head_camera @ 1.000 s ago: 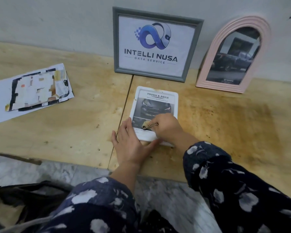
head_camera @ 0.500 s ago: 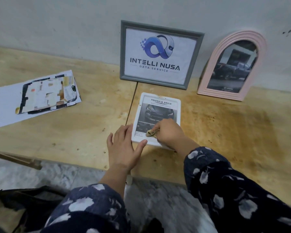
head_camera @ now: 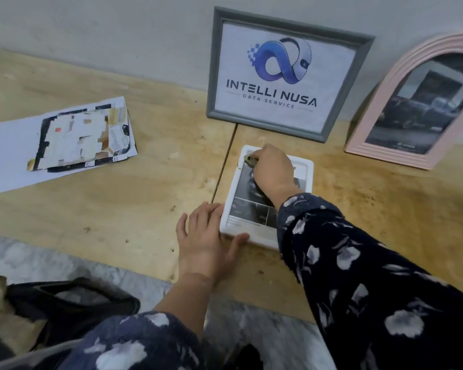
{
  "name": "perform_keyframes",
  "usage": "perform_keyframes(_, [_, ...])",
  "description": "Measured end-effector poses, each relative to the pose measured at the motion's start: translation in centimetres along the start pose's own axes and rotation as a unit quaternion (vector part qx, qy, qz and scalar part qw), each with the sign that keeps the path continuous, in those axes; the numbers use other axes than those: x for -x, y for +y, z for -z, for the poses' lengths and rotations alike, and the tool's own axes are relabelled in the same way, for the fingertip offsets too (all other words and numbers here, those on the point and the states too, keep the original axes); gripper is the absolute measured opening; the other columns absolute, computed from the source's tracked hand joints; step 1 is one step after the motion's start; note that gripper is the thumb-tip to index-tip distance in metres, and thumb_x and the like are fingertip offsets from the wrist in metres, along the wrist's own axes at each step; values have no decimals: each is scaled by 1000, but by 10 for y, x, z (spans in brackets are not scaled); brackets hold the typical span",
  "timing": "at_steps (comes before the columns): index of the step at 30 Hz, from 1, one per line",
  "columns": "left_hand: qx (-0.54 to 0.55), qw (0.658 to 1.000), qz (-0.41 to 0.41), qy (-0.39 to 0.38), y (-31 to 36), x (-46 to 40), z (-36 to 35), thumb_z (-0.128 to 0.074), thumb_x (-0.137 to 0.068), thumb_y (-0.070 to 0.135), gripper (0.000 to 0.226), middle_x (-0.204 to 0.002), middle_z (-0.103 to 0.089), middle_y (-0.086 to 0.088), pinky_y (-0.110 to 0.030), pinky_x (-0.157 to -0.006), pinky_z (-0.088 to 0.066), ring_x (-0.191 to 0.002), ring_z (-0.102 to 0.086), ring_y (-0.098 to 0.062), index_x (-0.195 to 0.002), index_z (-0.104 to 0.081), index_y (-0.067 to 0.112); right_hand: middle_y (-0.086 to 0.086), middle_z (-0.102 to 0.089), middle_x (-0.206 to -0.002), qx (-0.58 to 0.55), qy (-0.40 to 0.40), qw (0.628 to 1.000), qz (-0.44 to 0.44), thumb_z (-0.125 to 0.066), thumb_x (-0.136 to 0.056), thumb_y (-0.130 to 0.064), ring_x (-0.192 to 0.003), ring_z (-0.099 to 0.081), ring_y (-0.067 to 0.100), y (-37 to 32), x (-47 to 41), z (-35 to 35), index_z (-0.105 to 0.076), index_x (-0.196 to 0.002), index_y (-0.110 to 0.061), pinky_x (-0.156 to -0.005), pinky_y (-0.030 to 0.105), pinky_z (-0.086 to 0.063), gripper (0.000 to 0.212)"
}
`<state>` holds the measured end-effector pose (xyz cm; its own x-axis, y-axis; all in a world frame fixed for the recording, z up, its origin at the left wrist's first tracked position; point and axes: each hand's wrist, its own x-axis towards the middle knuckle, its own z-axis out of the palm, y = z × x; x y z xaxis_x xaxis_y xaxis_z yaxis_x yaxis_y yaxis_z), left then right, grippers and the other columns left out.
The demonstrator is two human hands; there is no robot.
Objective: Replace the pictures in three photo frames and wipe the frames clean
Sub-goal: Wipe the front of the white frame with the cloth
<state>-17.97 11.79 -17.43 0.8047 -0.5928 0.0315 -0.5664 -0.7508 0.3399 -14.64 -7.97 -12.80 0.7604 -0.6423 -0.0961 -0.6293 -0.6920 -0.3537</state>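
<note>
Plywood floor board [head_camera: 118,217] runs along a grey wall, with a seam just left of the work. Grey frame [head_camera: 289,73] leans upright on the wall, landscape, logo print facing out. Pink arched frame [head_camera: 380,108] leans to its right, apart from it, a dark car picture inside. Stack of loose papers [head_camera: 62,141] lies flat, well to the left. White frame [head_camera: 265,198] lies flat, face up, near the grey frame's foot; long axis runs toward the wall, tilted slightly right, printed heading at the far end. Right arm in a dark floral sleeve [head_camera: 358,263] reaches across the frame from the lower right. Right hand [head_camera: 271,172] sits knuckles up at the far left corner, fingers curled, pinching a small wad of cloth [head_camera: 249,159] against the rim. Left hand [head_camera: 206,236] lies flat, fingers spread, at the near left corner, thumb along the near edge.
</note>
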Motion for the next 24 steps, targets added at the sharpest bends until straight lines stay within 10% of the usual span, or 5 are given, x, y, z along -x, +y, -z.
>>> perform_keyframes(21, [16, 1000, 5, 13, 0, 2, -1, -23, -76, 79, 83, -142, -42, 9, -41, -117, -7, -140, -26, -10, -137, -41, 26, 2, -64, -123, -54, -225, 970, 75, -49, -88, 1, -108, -59, 21, 3, 90, 13, -69, -115, -17, -86, 28, -48, 39])
perform_keyframes(24, [16, 1000, 12, 7, 2, 0, 1, -26, -75, 78, 81, -143, -40, 10, -41, -118, -6, -141, -24, -10, -136, -38, 26, 1, -62, -127, -172, -152, 973, 4, -47, -90, 1, -109, -58, 20, -1, 64, 35, -66, -121, -18, -82, 23, -44, 41])
